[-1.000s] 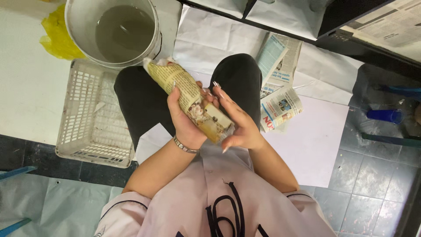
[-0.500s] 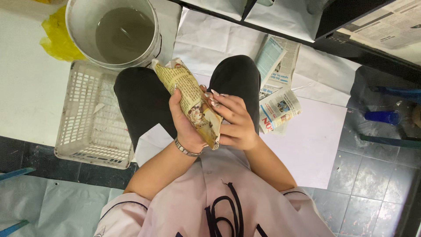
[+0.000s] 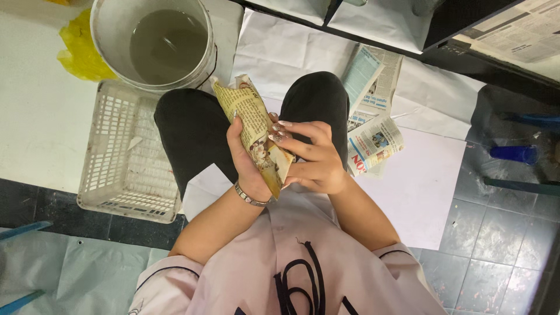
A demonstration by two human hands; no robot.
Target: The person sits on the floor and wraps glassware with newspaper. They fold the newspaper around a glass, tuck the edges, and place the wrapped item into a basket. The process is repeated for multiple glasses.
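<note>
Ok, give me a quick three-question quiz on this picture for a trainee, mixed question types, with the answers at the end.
1. True or false: both hands are on the newspaper-wrapped roll.
2. Multiple choice: what sits directly beside the white bucket of murky liquid, on the near side? A) white plastic basket B) blue bottle C) black tray
3. Fill in: the left hand wears a metal ____ at the wrist.

Key
1. True: the left hand grips it from below and the right hand presses its fingers on the paper.
2. A, the white plastic basket.
3. Bracelet.
</note>
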